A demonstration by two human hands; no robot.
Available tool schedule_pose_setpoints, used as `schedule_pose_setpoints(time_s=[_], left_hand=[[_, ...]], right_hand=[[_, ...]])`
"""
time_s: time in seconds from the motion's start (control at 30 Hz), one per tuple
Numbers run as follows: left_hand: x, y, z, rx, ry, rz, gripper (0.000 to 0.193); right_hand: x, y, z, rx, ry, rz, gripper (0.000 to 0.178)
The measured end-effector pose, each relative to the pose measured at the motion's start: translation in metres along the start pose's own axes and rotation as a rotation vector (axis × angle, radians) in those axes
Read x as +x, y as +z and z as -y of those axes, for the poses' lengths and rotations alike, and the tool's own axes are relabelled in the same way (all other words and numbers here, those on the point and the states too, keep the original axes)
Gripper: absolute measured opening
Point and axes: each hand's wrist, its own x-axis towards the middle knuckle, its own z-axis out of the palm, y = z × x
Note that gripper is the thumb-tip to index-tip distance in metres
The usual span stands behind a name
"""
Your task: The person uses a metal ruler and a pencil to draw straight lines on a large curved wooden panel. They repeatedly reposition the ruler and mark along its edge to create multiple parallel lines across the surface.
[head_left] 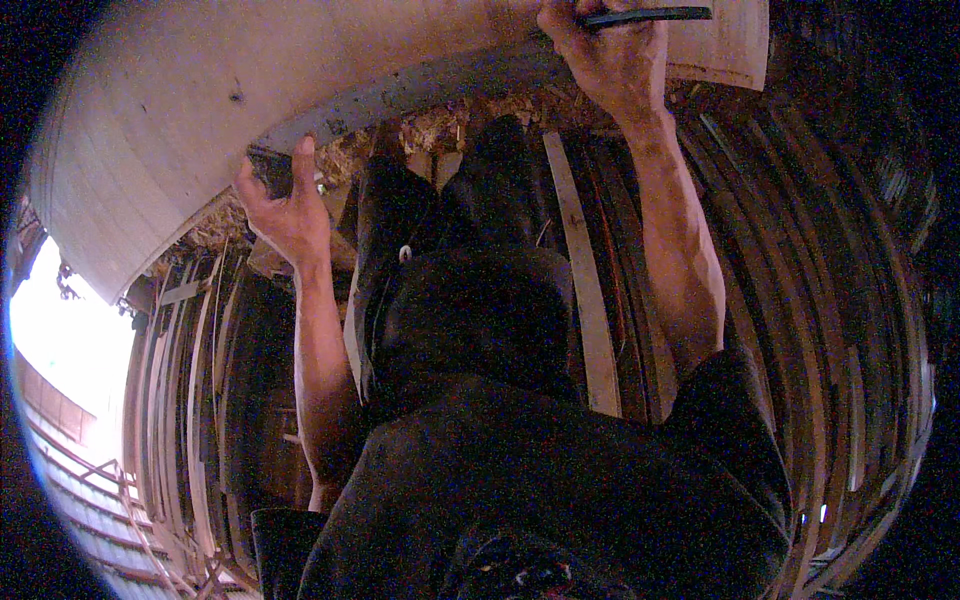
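Observation:
A large pale wooden board spreads across the top of the view. Along its near side runs a blue-grey strip; whether it is the board's edge or a separate piece, I cannot tell. My right hand rests at the board's right part, fingers closed round a dark, narrow, flat bar that sticks out to the right. What the bar belongs to is cut off by the upper edge. At the strip's left end is my left hand, thumb and finger apart, close to the board's near edge.
Wood shavings lie below the board by my legs. Long timber strips stretch out on the right, and more planks on the left. A pale slat runs beside my right leg. Bright daylight enters at far left.

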Motion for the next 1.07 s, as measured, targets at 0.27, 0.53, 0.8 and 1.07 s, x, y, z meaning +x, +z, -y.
schedule_pose_setpoints(time_s=[0.27, 0.53, 0.8, 1.07], left_hand=[[-0.007, -0.002, 0.002, 0.040, -0.007, -0.051, 0.068], [-0.061, -0.021, -0.078, -0.612, 0.172, 0.138, 0.026], [-0.086, 0.050, -0.104, 0.259, 0.753, 0.638, 0.051], [-0.097, 0.075, -0.129, 0.385, 0.829, 0.547, 0.058]], right_hand=[[-0.017, -0.010, -0.003, 0.410, 0.371, -0.323, 0.034], [-0.102, -0.035, 0.037, 0.609, 0.621, -0.422, 0.022], [-0.136, -0.009, 0.078, 0.420, 0.766, -0.010, 0.027], [-0.150, -0.024, 0.015, 0.441, 0.808, -0.173, 0.027]])
